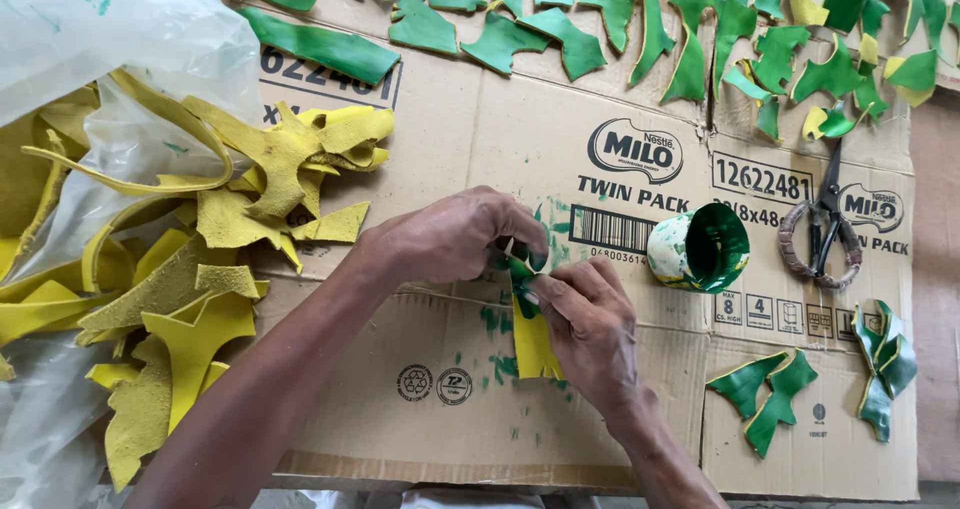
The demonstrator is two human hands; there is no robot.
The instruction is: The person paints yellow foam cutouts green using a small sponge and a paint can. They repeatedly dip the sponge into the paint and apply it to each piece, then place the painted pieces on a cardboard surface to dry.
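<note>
Both hands meeting over flattened cardboard (600,149). Left hand (450,237) curled, fingertips pinching the top end of a yellow scrap (532,344) with green paint on its upper part. Right hand (590,324) gripping the same scrap just below, thumb and forefinger pressed to its painted end, probably to steady it while the other hand works the tip. Scrap hanging down between the two wrists, lower end lying on the cardboard, yellow side up. Green smears on the cardboard directly under and beside the hands, likely from painting done on this spot.

Just right of the right hand, a small paint cup (700,249) tipped on its side, green inside, mouth facing outward, close enough to reach without shifting the arm. Farther right, scissors (825,229) with wrapped handles, lying flat and apart from the cup. Beyond them and below, painted green pieces (770,394) spread singly, not overlapping, seemingly set out to dry. More green pieces in rows (560,34) along the far edge, well above the hands.

Left of the left hand, a loose heap of unpainted yellow scraps (250,169) spilling from a clear plastic bag (90,29), near the forearm.

Open cardboard between hands and far rows; little spare room on the left; near edge of the cardboard just below the wrists.
</note>
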